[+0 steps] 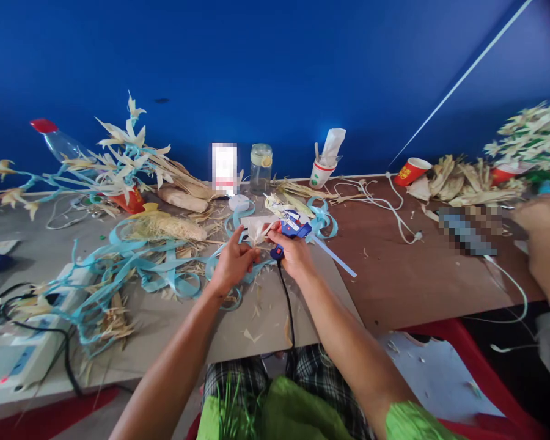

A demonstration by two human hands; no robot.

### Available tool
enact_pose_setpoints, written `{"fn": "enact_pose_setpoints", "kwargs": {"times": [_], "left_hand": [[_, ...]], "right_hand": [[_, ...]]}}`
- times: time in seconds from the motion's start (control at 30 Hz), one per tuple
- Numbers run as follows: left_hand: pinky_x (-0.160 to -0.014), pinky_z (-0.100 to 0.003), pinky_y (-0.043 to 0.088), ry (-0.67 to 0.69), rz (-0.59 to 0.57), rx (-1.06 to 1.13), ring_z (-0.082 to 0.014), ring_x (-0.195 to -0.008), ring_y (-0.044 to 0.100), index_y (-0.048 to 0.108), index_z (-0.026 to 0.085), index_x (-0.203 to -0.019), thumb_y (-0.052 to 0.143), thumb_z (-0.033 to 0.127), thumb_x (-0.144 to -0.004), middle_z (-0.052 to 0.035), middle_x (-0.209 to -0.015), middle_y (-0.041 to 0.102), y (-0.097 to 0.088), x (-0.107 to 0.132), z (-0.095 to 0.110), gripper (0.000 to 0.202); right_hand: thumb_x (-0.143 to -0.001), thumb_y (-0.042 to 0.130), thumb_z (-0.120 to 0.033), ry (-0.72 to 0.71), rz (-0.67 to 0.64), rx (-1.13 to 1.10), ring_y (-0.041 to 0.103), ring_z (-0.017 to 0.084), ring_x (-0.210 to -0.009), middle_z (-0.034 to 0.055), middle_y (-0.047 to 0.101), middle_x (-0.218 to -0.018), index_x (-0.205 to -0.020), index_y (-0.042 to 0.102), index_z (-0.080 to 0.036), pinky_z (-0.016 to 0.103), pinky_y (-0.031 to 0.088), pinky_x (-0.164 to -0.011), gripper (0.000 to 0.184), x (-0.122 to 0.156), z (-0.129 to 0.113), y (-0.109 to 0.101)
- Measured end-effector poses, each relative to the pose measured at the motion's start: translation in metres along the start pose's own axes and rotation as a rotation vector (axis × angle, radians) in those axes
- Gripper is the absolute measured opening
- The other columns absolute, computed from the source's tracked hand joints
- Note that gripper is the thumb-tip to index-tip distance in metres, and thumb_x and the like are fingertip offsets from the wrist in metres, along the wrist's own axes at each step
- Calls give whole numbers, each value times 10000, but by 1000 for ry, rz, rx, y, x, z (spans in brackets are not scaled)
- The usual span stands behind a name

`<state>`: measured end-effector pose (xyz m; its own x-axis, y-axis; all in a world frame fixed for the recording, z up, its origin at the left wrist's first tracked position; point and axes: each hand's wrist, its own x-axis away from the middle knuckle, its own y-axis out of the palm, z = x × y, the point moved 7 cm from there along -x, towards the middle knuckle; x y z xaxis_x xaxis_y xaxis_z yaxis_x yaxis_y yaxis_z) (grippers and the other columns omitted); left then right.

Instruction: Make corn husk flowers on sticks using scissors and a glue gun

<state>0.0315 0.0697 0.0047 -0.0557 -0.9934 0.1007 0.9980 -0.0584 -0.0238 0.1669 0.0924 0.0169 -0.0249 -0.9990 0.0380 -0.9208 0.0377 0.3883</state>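
Note:
My right hand (297, 253) is wrapped around the handle of a blue hot glue gun (295, 227). A translucent glue stick (337, 258) juts from the gun's back end, and its black cord (288, 305) drops toward my lap. Close by on the left, my left hand (233, 263) has its fingers bent around a pale corn husk piece (258, 228), index finger along its edge. The husk lies in front of the gun's nozzle; whether they touch, I cannot tell. Light-blue ribbon (178, 281) curls over the table around my hands.
Husk flowers on blue stems (131, 137) stand at the left in a red cup. A power strip (32, 348) lies front left. Behind my hands are a lit screen (224, 164), a glass jar (261, 171) and a paper cup (321, 173). At right is another person's arm (547, 250).

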Motion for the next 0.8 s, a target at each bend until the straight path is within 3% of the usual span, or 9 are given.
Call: {"fn": "enact_pose_setpoints", "kwargs": {"times": [0.2,0.33,0.43,0.53,0.67,0.8], "left_hand": [[-382,-180,310,-12,-80,-6,-71,-372,438,315,140,-1356,658,293,-704,26,-588,627,10,2,0,753],[-408,-184,328,24,-124,99,-65,-397,449,521,140,-1114,668,338,-695,2,-616,630,12,2,5,486],[-399,-178,299,31,-58,117,-51,-390,418,585,140,-950,675,361,-689,1,-594,619,5,0,4,353],[-390,-178,274,47,42,117,-45,-390,406,617,135,-910,670,362,-690,-1,-596,619,-4,-1,4,322],[-389,-181,262,94,122,109,-39,-399,393,643,129,-886,643,347,-713,-1,-624,618,-11,0,12,279],[-400,-181,277,111,264,127,-37,-401,377,626,124,-822,641,325,-708,9,-604,607,-24,2,15,231]], "right_hand": [[-580,709,-321,5,50,14,589,139,-625,-11,653,-737,-770,563,-195,275,453,-614,271,-2,8,-5],[-584,706,-308,35,38,-38,608,145,-650,9,670,-832,-792,581,-189,283,468,-624,269,-3,7,-7],[-580,714,-274,10,55,-91,634,165,-757,9,671,-894,-790,593,-199,298,487,-689,253,-3,-1,-11],[-595,703,-286,56,-107,-203,635,197,-892,22,675,-948,-730,564,-211,338,498,-768,208,0,-4,0],[-576,715,-346,184,-280,-269,628,230,-928,39,693,-896,-724,553,-228,382,514,-756,249,8,-2,14],[-555,753,-260,219,-268,-401,636,195,-884,19,698,-844,-728,575,-222,342,513,-766,251,7,0,12]]}}
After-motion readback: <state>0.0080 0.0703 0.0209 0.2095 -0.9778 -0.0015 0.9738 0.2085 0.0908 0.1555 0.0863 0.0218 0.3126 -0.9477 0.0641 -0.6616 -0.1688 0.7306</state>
